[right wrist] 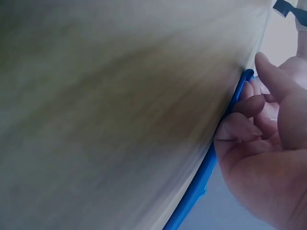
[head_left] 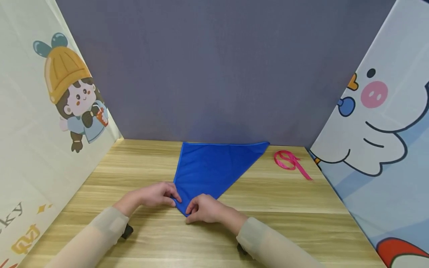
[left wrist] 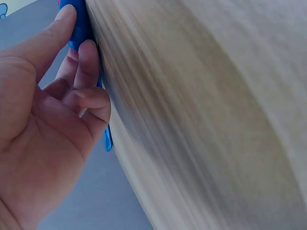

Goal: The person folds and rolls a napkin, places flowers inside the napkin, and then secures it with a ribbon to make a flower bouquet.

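A blue cloth (head_left: 214, 167) lies on the wooden table with a straight far edge, a slanting right side and a narrow near end. My left hand (head_left: 159, 194) is at the left of that near end; in the left wrist view its thumb and fingers pinch a rolled or folded edge of the blue cloth (left wrist: 82, 28). My right hand (head_left: 206, 209) is at the near tip, thumb and forefinger about the edge. From the right wrist, the cloth (right wrist: 192, 191) runs as a thin strip under curled fingers (right wrist: 240, 127); the thumb's contact is hard to make out.
A loosely coiled pink ribbon (head_left: 291, 160) lies on the table (head_left: 268, 230) to the right of the cloth. A grey panel (head_left: 218, 74) rises behind the table. Printed panels stand at the left (head_left: 26, 130) and right (head_left: 395, 149).
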`<state>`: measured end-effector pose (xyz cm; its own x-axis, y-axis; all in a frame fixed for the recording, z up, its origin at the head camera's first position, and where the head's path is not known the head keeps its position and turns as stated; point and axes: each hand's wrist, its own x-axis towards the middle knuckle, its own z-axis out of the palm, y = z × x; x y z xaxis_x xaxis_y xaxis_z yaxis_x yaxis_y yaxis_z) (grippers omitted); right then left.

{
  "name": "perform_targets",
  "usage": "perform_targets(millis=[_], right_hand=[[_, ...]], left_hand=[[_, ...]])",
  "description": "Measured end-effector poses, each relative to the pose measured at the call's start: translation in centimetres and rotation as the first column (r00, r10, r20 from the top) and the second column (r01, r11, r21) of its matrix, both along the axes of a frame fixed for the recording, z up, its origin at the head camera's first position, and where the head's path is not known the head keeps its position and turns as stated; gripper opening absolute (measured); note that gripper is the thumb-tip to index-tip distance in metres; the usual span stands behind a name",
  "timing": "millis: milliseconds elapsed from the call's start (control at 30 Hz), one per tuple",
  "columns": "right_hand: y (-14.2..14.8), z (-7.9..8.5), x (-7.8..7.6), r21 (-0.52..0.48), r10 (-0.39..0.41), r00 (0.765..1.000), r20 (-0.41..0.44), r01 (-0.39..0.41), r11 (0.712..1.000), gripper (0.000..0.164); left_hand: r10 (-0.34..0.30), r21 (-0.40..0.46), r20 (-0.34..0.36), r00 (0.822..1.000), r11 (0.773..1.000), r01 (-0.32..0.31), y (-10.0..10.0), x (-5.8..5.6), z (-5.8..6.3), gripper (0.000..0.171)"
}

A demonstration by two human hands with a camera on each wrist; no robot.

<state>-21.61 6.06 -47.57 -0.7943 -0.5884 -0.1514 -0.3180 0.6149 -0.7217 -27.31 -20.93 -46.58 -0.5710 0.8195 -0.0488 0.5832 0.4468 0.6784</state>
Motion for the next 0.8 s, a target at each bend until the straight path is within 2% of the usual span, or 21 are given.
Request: perform_targets(millis=[167, 367, 667, 800], right_hand=[[-0.2, 0.0, 0.0, 0.04, 0.001, 1.0, -0.012, 0.0, 0.999, 0.018], [-0.5, -0.1, 0.4, 0.069, -0.003, 0.999, -0.053, 0.007, 0.998, 0.014], [0.0, 0.1, 0.3, 0.08, 0.0, 0.991, -0.136, 0.011, 0.997, 0.006], [0.5, 0.1, 0.0, 0.059, 0.005, 0.992, -0.13, 0.003, 0.998, 0.005]], left_hand=[[0.005, -0.018, -0.027, 1.0, 1.0, -0.005, 0.1, -0.1, -0.3, 0.017], [-0.019, -0.038, -0.083, 0.996, 0.999, 0.016, 0.3, -0.1, -0.3, 0.015], [-0.01, -0.017, -0.082, 0.997, 1.0, 0.008, 0.6, -0.6, -0.3, 0.017], [0.012, -0.008, -0.098, 0.995, 1.0, -0.013, 1.1, -1.0, -0.5, 0.017]])
